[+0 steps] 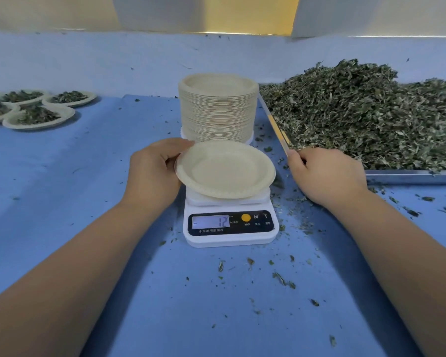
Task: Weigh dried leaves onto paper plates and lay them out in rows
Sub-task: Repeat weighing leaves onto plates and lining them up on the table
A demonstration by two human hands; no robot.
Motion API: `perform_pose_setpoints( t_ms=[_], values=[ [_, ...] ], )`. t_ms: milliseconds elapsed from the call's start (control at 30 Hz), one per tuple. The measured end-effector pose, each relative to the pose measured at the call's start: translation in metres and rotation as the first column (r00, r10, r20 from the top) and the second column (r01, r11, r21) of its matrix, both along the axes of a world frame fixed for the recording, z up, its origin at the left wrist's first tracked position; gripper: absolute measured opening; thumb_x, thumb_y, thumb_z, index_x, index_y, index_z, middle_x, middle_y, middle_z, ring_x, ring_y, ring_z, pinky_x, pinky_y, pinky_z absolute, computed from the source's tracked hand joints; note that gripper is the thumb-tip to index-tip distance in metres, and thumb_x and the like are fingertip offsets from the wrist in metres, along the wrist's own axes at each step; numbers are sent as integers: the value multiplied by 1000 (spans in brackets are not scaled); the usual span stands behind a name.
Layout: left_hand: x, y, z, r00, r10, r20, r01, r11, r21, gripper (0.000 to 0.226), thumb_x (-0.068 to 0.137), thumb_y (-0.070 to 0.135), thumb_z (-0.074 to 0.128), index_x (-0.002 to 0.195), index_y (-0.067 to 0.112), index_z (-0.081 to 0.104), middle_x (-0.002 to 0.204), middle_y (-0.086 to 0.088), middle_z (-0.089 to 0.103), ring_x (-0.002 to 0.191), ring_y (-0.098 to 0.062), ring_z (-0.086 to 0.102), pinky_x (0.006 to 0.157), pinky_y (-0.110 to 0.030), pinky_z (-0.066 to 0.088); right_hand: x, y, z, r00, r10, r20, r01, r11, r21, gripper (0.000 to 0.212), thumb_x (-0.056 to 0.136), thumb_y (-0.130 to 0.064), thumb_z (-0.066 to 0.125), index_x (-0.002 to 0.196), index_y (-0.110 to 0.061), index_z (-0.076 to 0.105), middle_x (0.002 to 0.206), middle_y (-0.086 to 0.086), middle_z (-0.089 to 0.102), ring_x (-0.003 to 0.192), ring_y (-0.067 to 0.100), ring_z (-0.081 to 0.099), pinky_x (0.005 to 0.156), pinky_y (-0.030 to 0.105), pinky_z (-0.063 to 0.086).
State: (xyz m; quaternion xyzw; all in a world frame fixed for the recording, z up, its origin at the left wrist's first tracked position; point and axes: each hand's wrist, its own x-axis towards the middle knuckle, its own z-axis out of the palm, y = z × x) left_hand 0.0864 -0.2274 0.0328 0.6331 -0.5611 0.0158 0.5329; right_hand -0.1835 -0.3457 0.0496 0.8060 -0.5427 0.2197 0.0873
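At right, dried leaves [366, 112] are heaped in a tray [410, 173]. On the central scale [229, 228] an empty plate [224, 170] is being placed, its rim pinched by the left hand [152, 173]. The right hand [327, 173] is curled beside the tray; its grip cannot be told. Leaves must be scooped next.

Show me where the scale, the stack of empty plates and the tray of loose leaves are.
scale [231, 222], head view, on its front panel.
stack of empty plates [218, 112], head view, on the stack's side.
tray of loose leaves [410, 173], head view, on its near metal rim.
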Motion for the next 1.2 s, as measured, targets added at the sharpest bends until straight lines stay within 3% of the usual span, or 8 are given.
perform_pose_setpoints(
  t_ms=[100, 233, 333, 433, 500, 767, 933, 1200],
  values=[
    [8, 1, 0, 999, 40, 25, -42, 995, 92, 60, 88, -6, 62, 140, 24, 62, 117, 12, 64, 91, 8, 62, 89, 0, 41, 0, 1, 0, 1000, 4, 1, -4, 1000, 5, 56, 106, -47, 30, 61, -16, 45, 53, 3, 49, 46, 24, 44, 50, 24, 28],
    [14, 1, -4, 994, 82, 71, -95, 976, 195, 56, 82, -17, 56, 127, 13, 70, 126, 6, 64, 102, -10, 62, 90, -8, 43, 0, 2, 0, 1000, 9, -7, -9, 1000, 5, 57, 106, -47, 29, 60, -18, 44, 52, 4, 48, 46, 25, 43, 51, 24, 30],
    [14, 2, -2, 966, 113, -232, -69, 980, 188, 52, 85, -19, 49, 113, 18, 73, 113, 15, 69, 103, -3, 69, 88, -5, 48, -1, 1, -1, 1000, 6, -13, -6, 1000, -1, 58, 107, -48, 28, 60, -18, 44, 52, 4, 47, 45, 24, 44, 49, 24, 27],
    [6, 0, 9, 650, 43, -758, 3, 998, 59, 36, 97, -6, 49, 104, 20, 72, 115, 6, 72, 105, -5, 72, 96, -25, 57, -1, -2, -4, 1000, 8, -15, -8, 1000, -27, 58, 107, -48, 29, 61, -18, 45, 52, 3, 47, 45, 23, 43, 49, 23, 25],
    [-2, 0, 13, 511, -2, -860, 55, 998, 30, 28, 100, 4, 47, 108, 15, 72, 119, 0, 73, 109, -11, 71, 95, -27, 58, -1, -2, -4, 1000, 5, -15, -5, 999, -41, 57, 106, -49, 29, 61, -18, 46, 52, 2, 48, 45, 22, 44, 49, 23, 25],
    [-10, -1, 14, 502, 10, -865, 112, 991, 77, 28, 102, 18, 46, 116, 14, 70, 116, 0, 75, 106, -13, 73, 89, -27, 59, -4, 0, -3, 1000, 4, -12, -4, 1000, -13, 53, 106, -49, 29, 67, -18, 48, 57, 2, 52, 51, 22, 49, 49, 25, 26],
    [-13, 2, 16, 529, -23, -848, 145, 987, 65, 38, 97, 14, 47, 76, 24, 78, 86, 6, 80, 81, -8, 74, 70, -21, 60, -1, -14, 14, 997, 39, 68, -50, 984, 169, 43, 104, -52, 35, 88, -18, 56, 74, 4, 60, 65, 21, 55, 52, 28, 34],
    [-4, -3, 17, 405, -89, -910, 173, 985, -19, 28, 104, 19, 43, 108, 17, 71, 116, 2, 75, 113, -12, 69, 94, -28, 58, 37, -104, 30, 1000, 15, 15, -20, 897, 442, 56, 109, -49, 22, 143, -12, 47, 144, 17, 51, 130, 36, 48, 99, 42, 39]
  ],
)
